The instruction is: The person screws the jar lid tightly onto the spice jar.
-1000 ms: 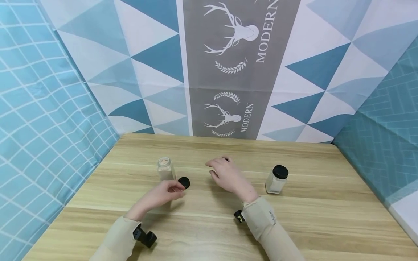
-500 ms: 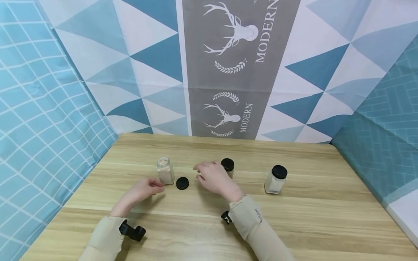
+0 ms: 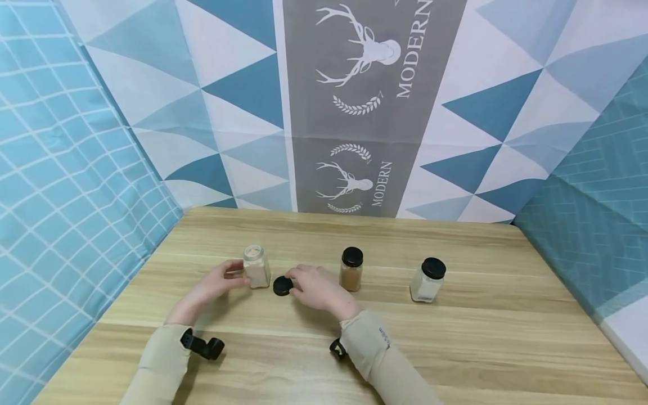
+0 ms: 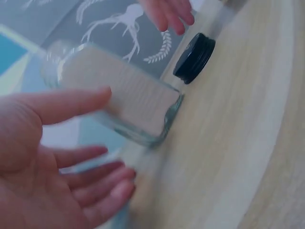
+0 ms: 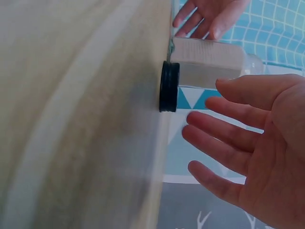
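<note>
An uncapped glass jar of pale powder point(image 3: 258, 272) stands upright on the wooden table. My left hand point(image 3: 217, 282) is at its left side, thumb and fingers apart; in the left wrist view the thumb overlaps the jar point(image 4: 124, 90), and whether it touches is unclear. A black screw lid point(image 3: 282, 286) lies on the table just right of the jar. Close to the lid's right edge is my right hand point(image 3: 318, 287). Its fingers point(image 5: 219, 129) look relaxed and hold nothing in the right wrist view, where the lid point(image 5: 169, 87) shows apart from them.
Behind my right hand stands a black-lidded jar of brown powder point(image 3: 351, 275). Farther right is a black-lidded jar with white contents point(image 3: 425, 286). A patterned cloth backdrop point(image 3: 349, 124) rises at the table's back edge.
My left hand has drawn back leftward from near the lid to the open jar's left side. My right hand has moved left and down to the lid, uncovering the brown jar.
</note>
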`<state>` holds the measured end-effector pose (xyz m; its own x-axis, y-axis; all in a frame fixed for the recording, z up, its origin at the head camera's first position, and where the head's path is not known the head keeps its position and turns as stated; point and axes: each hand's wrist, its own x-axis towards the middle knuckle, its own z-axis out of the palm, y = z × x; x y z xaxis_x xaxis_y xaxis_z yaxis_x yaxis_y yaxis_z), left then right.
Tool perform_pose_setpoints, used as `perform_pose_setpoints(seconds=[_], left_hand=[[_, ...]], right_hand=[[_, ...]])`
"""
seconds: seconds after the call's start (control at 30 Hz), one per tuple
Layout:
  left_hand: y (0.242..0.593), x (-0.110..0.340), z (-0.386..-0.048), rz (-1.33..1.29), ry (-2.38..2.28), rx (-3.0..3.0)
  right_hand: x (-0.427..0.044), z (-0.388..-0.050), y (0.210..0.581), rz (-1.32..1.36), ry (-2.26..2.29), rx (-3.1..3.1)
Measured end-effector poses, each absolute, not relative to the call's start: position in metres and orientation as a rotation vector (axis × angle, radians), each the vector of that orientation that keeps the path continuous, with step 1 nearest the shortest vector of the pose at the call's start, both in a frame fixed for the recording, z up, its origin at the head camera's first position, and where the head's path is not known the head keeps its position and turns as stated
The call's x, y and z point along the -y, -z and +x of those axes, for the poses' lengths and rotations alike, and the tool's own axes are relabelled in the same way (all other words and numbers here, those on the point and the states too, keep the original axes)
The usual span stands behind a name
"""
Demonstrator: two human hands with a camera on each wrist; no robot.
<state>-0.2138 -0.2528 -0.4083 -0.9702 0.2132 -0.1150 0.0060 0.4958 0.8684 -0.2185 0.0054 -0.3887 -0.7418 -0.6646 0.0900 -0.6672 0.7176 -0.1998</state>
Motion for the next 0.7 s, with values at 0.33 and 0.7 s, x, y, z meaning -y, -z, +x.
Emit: perform_pose_setpoints(seconds=[0.33, 0.7], left_hand=[[0.422, 0.261, -0.217, 0.278, -1.569, -2.504], [0.427, 0.258, -0.217, 0.27, -1.576, -2.519]], right_hand=[[0.008, -0.227, 0.392, 1.18, -0.495, 2.881], [0.015, -0.235, 0.393, 1.255, -0.436, 2.933]])
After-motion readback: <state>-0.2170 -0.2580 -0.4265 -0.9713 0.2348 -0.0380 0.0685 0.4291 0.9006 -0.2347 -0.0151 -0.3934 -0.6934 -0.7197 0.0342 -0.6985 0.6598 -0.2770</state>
